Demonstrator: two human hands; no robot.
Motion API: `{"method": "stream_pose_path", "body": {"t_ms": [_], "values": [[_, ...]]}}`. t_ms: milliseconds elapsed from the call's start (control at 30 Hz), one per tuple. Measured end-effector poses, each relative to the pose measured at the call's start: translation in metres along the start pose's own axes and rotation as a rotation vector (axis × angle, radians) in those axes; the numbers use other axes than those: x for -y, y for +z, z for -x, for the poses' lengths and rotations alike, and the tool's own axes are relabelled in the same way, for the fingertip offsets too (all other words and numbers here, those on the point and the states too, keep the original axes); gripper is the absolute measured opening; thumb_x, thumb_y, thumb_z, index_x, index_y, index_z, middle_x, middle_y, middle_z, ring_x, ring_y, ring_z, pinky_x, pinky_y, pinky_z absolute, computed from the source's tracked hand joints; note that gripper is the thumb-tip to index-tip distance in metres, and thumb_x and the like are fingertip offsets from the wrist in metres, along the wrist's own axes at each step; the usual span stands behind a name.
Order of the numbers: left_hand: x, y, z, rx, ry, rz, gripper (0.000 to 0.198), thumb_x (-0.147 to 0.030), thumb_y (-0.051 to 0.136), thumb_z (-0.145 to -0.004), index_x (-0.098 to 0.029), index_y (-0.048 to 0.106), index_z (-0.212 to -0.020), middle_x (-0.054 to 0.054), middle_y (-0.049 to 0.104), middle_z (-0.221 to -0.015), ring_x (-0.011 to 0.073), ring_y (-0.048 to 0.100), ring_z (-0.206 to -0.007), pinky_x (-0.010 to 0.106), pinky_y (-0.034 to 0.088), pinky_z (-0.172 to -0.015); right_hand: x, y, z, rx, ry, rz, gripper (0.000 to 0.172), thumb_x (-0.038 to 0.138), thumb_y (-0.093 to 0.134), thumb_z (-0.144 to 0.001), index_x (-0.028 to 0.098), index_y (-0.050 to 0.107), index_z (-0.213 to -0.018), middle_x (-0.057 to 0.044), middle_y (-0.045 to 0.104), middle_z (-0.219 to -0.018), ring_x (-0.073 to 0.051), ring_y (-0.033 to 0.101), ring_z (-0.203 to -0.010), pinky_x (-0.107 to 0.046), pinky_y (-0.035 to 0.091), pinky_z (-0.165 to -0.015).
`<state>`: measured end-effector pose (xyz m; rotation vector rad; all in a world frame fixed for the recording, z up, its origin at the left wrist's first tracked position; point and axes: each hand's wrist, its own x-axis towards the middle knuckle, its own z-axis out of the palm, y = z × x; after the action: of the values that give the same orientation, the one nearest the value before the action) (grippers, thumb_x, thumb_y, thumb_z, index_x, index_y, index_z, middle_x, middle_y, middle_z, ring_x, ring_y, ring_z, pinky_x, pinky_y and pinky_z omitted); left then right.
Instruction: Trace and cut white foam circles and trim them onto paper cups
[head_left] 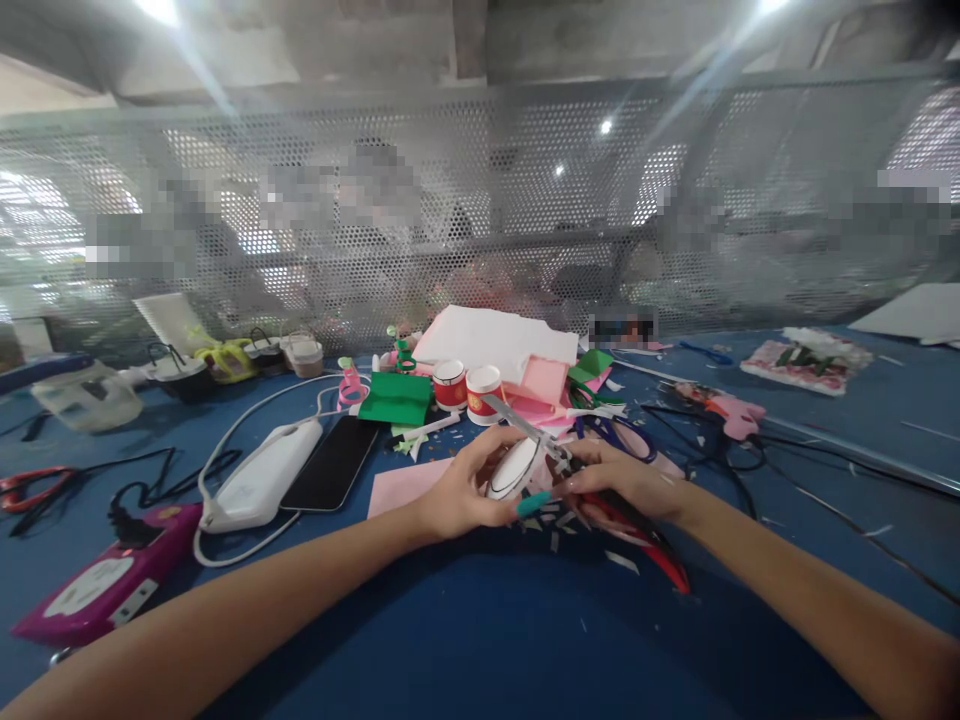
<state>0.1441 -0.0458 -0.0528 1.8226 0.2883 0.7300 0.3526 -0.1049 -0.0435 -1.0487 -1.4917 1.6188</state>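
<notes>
Left hand (pixel 465 490) gripping white oval cutout (pixel 514 468); right hand (pixel 622 485) holding red-handled scissors (pixel 555 455), blades pointing up-left, away across worktop (pixel 465 640).

I see a blue work table (pixel 465 640) bounded at the rear by a perforated grey metal screen (pixel 525 200). Above it runs a grey concrete ceiling (pixel 390 40), with bright overhead lights (pixel 159 8) producing glare streaks.
</notes>
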Motion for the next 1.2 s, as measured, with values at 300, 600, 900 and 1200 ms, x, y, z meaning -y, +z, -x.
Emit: {"method": "stream_pose_path", "body": {"t_ms": [300,600,900,1200], "values": [[0.013,-0.002,-0.006,-0.204,0.041,0.157,0.046,-0.049,0.07,-0.073,-0.024,0.057,-0.109,0.001,0.054,-0.09,0.015,0.051,-0.082,0.029,0.044,-0.078,0.003,0.008,0.001,0.003,0.018,0.01,0.018,0.032,0.059,-0.066,0.02,0.049,-0.076,0.006,0.058,-0.045,-0.006,0.036,-0.025,-0.018,0.023,-0.028],[0.008,-0.003,-0.006,-0.077,0.009,0.174,0.061,-0.032,0.078,-0.067,-0.026,0.05,-0.12,0.005,0.053,-0.113,0.0164,0.055,-0.091,0.032,0.048,-0.083,0.002,0.002,-0.001,-0.166,-0.037,0.014,0.019,0.035,0.06,-0.066,0.02,0.051,-0.075,0.006,0.054,-0.043,-0.007,0.04,-0.029,-0.019,0.028,-0.032],[0.008,-0.002,-0.007,-0.061,-0.022,0.115,0.057,-0.033,0.077,-0.067,-0.022,0.052,-0.116,0.007,0.057,-0.111,0.0216,0.055,-0.1,0.035,0.045,-0.086,-0.001,0.001,-0.001,-0.147,0.02,0.072,0.016,0.031,0.057,-0.071,0.02,0.052,-0.08,0.007,0.054,-0.044,-0.007,0.042,-0.032,-0.019,0.03,-0.036],[0.008,0.002,-0.008,0.078,-0.09,0.258,0.055,-0.023,0.08,-0.063,-0.021,0.054,-0.111,0.004,0.061,-0.097,0.0156,0.06,-0.083,0.03,0.047,-0.076,0.003,0.005,0.002,-0.073,0.037,0.059,0.019,0.032,0.058,-0.068,0.019,0.053,-0.08,0.007,0.056,-0.046,-0.006,0.04,-0.031,-0.019,0.029,-0.033]]}}
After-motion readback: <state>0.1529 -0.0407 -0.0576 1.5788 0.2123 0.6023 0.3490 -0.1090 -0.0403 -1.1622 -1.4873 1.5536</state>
